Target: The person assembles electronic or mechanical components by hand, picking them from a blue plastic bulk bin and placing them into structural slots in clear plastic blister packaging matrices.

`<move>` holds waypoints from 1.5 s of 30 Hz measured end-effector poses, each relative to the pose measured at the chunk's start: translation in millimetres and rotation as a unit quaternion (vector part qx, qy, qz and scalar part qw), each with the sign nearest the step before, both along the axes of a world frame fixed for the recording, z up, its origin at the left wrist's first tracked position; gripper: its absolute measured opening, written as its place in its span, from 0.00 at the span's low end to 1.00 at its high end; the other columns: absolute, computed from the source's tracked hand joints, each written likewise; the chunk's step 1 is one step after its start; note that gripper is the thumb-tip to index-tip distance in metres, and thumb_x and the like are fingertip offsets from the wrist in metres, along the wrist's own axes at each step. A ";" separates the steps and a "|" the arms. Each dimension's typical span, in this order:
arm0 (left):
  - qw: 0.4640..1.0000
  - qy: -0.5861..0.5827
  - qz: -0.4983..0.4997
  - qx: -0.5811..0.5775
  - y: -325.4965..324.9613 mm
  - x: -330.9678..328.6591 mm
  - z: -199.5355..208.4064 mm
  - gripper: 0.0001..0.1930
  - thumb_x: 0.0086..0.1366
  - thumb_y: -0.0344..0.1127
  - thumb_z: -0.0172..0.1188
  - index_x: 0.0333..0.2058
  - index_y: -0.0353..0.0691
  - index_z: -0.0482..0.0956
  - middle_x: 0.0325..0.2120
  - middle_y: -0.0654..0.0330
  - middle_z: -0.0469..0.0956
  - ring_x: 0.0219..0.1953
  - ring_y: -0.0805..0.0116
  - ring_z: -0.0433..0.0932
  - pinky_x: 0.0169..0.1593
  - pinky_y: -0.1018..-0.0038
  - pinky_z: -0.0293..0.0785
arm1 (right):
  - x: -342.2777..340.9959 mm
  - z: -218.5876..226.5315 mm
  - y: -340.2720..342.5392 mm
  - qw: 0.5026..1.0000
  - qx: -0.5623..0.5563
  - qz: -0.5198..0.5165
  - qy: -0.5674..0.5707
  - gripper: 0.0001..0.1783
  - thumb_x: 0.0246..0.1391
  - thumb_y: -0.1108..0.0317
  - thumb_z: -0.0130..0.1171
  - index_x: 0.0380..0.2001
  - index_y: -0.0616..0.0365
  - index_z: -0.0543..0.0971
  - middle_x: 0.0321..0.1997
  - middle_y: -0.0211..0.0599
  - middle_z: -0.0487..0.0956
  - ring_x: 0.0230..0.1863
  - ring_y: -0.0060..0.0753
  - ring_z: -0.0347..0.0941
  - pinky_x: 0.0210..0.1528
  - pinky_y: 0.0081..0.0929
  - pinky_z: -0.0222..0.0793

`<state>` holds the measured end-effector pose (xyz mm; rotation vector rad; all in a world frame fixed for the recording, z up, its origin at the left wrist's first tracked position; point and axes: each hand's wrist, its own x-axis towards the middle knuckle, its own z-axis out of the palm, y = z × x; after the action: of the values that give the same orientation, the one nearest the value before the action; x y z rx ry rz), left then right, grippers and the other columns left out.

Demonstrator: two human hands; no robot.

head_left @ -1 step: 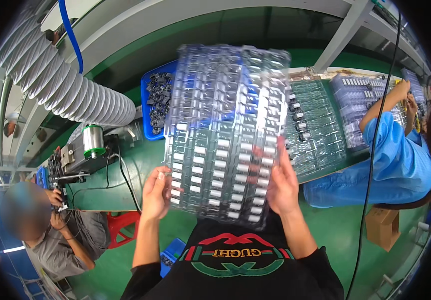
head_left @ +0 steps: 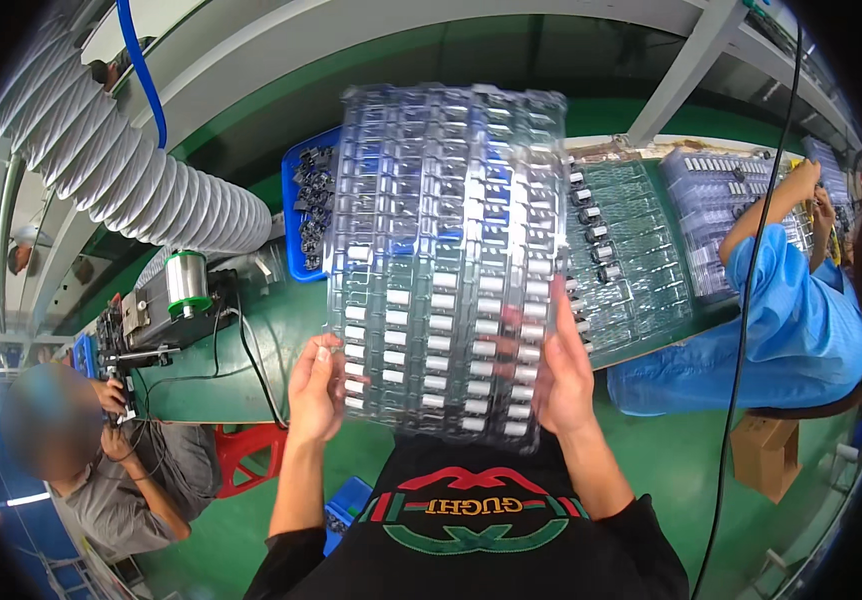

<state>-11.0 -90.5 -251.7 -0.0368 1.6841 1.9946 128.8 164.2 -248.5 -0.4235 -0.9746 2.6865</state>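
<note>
Well left of the grip, a fat white hose (head_left: 151,180) is bent down over the green table (head_left: 206,385), and a silver spool (head_left: 188,283) is set near its end. A red stool (head_left: 251,436) is seen lower on that side. Right of the grip, a black cable (head_left: 747,300) is hung, a blue smock (head_left: 801,320) is worn by a person, and a brown box (head_left: 763,455) is placed lower down.
</note>
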 end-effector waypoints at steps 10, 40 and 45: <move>0.998 0.004 -0.032 0.057 -0.8 9.2 -5.5 0.23 0.71 0.52 0.49 0.52 0.39 0.66 0.30 0.61 0.75 0.31 0.70 0.77 0.41 0.61 0.80 | 7.4 1.2 21.0 0.997 0.063 0.041 -0.006 0.42 0.65 0.62 0.50 0.73 0.43 0.37 0.56 0.54 0.74 0.42 0.40 0.78 0.41 0.43 0.79; 0.960 -0.049 -0.036 0.272 67.4 22.2 0.3 0.44 0.63 0.59 0.54 0.70 0.56 0.41 0.65 0.43 0.56 0.62 0.35 0.62 0.60 0.39 0.64 | 30.6 -11.6 10.0 0.990 -0.071 -0.111 -0.044 0.35 0.65 0.37 0.35 0.70 0.35 0.48 0.64 0.58 0.63 0.51 0.69 0.74 0.41 0.45 0.81; 0.898 -0.099 0.003 0.428 15.7 21.7 -27.5 0.58 0.51 0.79 0.51 0.68 0.38 0.50 0.68 0.44 0.52 0.68 0.38 0.53 0.66 0.37 0.49 | 26.4 -5.7 37.5 0.974 -0.071 -0.181 -0.121 0.35 0.67 0.42 0.36 0.69 0.48 0.52 0.49 0.56 0.75 0.39 0.60 0.80 0.24 0.42 0.81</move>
<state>10.6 -74.8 -279.3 0.0661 0.5764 2.4625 155.2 201.7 -254.2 -0.8835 -0.6840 2.4140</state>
